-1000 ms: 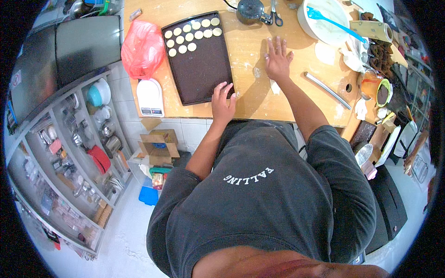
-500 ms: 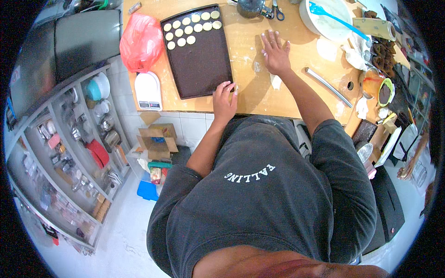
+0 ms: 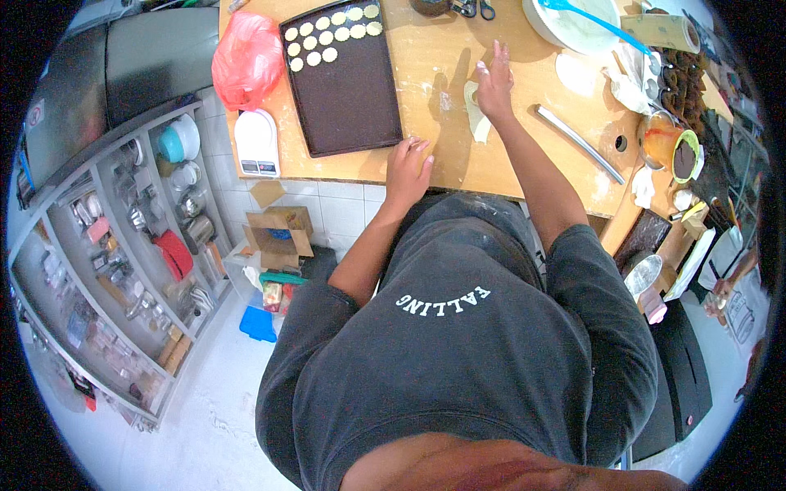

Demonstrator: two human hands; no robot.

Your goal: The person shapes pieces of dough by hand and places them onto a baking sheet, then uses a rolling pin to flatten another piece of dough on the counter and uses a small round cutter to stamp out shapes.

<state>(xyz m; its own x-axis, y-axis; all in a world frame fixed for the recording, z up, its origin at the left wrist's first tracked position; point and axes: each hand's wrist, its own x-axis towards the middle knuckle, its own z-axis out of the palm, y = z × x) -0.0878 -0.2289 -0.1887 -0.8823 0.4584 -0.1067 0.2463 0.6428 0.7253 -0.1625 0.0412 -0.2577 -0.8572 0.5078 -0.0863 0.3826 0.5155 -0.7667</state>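
Observation:
My left hand (image 3: 408, 168) is beside the lower right corner of a dark baking tray (image 3: 344, 106), fingers loosely bent and apart. Several pale, scalloped rounds (image 3: 337, 36) sit in rows on the tray's upper part. My right hand (image 3: 495, 82), fingers extended and apart, is over a pale, irregular flat piece (image 3: 476, 124) on the wooden tabletop (image 3: 553, 159); I cannot tell whether it touches it. To that hand's right lies a slim metal rod or tube (image 3: 579, 143). Neither hand appears to hold anything.
A pink plastic bag (image 3: 246, 61) and white scale (image 3: 258, 143) are left of the tray. A white bowl with blue spatula (image 3: 573, 24), a paper roll (image 3: 659, 31) and jars (image 3: 659, 135) crowd the right. Shelving (image 3: 123, 262) stands left. Another person's arm (image 3: 741, 270) shows at far right.
The table and its contents have shifted up in the view. My right hand has moved slightly right and turned on its side, exposing more of the pale piece. My left hand has moved slightly right.

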